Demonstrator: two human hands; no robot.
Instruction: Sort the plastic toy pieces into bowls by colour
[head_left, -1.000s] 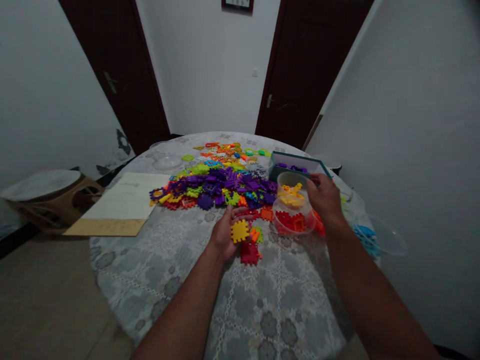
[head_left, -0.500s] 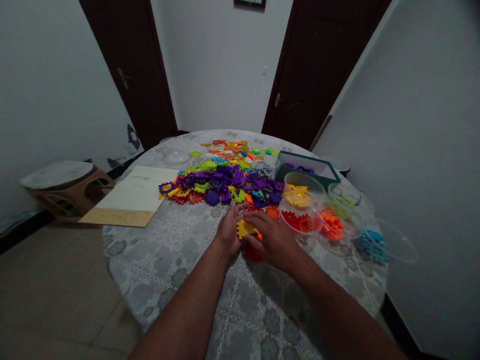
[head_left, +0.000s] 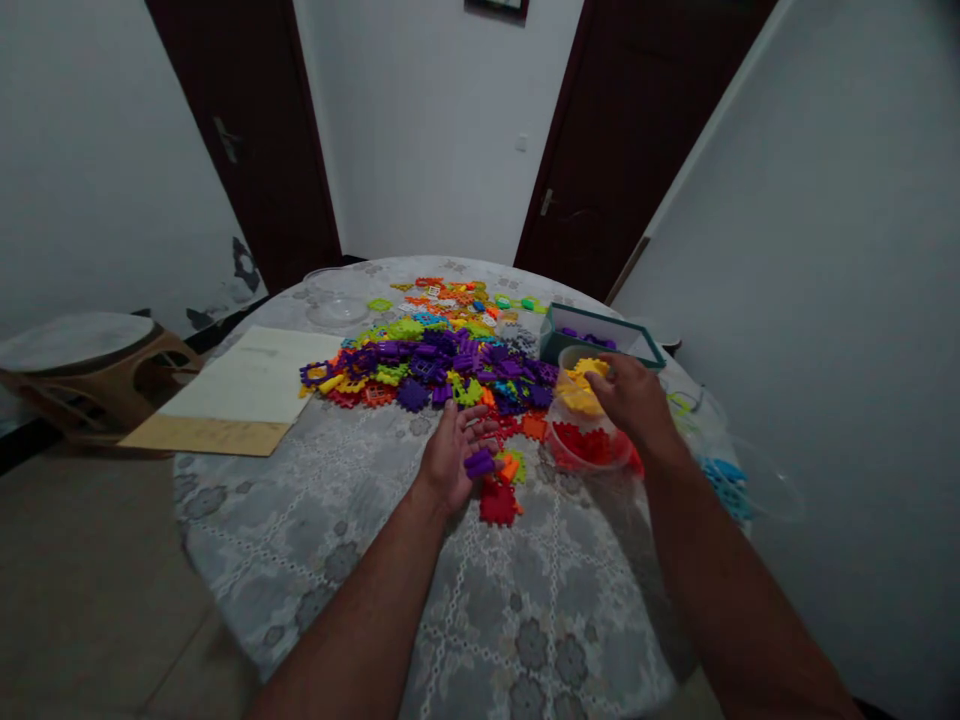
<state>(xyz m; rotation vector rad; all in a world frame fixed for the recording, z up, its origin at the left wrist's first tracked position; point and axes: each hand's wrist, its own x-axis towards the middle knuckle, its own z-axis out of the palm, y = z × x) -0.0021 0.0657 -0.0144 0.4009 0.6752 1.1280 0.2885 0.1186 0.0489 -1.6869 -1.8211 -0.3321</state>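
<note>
Yellow piece gone from left hand, now cupping a purple piece; right hand pinches something yellow over the yellow-piece tub, sorting underway.

No legible text, labels, brands or numbers — the pale sheet at left and the framed item at top centre show nothing readable.

A small purple plastic block is showing against grey floral tablecloth; yellow pieces are filling one clear tub, red pieces another.
</note>
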